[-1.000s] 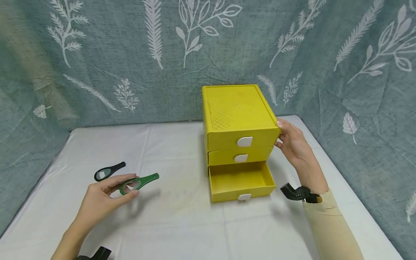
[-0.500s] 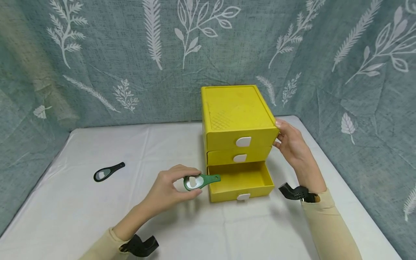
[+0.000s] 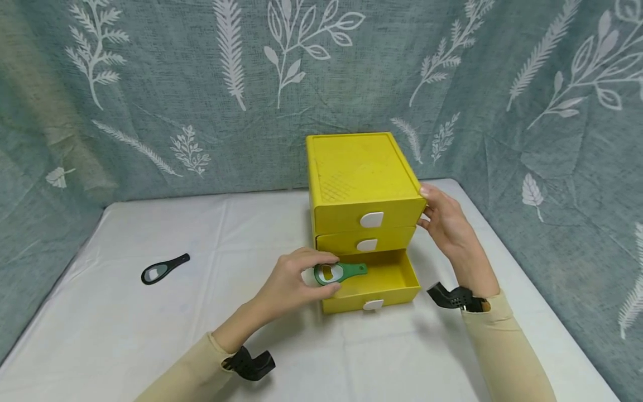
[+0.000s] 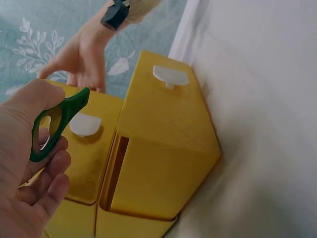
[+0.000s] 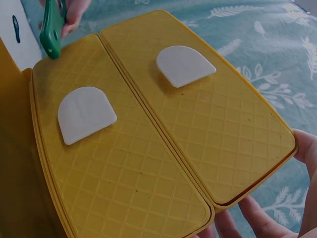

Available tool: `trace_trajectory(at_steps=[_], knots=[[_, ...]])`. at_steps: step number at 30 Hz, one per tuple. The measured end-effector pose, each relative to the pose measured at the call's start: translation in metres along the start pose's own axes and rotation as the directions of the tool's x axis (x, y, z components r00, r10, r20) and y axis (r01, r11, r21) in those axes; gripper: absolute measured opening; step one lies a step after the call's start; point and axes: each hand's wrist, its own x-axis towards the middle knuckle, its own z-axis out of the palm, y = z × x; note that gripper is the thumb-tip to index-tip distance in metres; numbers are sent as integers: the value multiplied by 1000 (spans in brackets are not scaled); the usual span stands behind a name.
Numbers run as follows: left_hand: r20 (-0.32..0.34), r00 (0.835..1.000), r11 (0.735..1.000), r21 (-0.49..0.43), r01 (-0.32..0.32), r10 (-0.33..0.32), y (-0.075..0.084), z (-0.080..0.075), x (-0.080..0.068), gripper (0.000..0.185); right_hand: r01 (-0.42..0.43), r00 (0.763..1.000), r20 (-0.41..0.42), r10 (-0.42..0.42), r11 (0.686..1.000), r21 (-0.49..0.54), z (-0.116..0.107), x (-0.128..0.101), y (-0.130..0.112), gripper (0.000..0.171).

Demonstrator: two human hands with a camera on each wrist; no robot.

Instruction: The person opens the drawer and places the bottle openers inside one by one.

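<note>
My left hand (image 3: pixel 291 282) pinches a green bottle opener (image 3: pixel 354 270) by its round head between thumb and fingers, the handle pointing right. In the head view the opener overlaps the pulled-out bottom drawer (image 3: pixel 351 304) of a yellow drawer unit (image 3: pixel 364 167). The left wrist view shows the green opener (image 4: pixel 70 110) tilted in front of a white drawer knob (image 4: pixel 85 124). At the unit's right side, my right hand (image 3: pixel 449 226) grips the upper front corner, thumb near the top edge and fingers along the side. The two upper drawers are pushed in.
A black bottle opener (image 3: pixel 177 262) lies on the white-covered table (image 3: pixel 241 223) to the left. Behind hangs a green cloth (image 3: pixel 201 84) with white leaf prints, close to the unit's back.
My left hand has carried the green bottle opener rightward from the table's left part to the bottom drawer. My right hand keeps its place on the unit.
</note>
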Motion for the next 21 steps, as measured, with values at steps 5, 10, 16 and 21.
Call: trace_trajectory(at_steps=[5, 10, 16, 21], knots=[[19, 999, 1000, -8, 28, -28, 1, 6, 3, 39, 5, 1000, 1, -5, 1000, 4, 0, 0, 1, 22], [55, 997, 998, 12, 58, -59, -1, 10, 5, 42, 6, 1000, 7, -6, 1000, 11, -2, 0, 3, 22], [113, 993, 995, 95, 36, -46, -3, 8, 1, 45, 16, 1000, 15, -16, 1000, 13, -3, 0, 4, 21], [50, 998, 995, 101, -28, 23, -4, -8, -15, 26, 15, 1000, 15, -15, 1000, 12, -3, 0, 4, 21]])
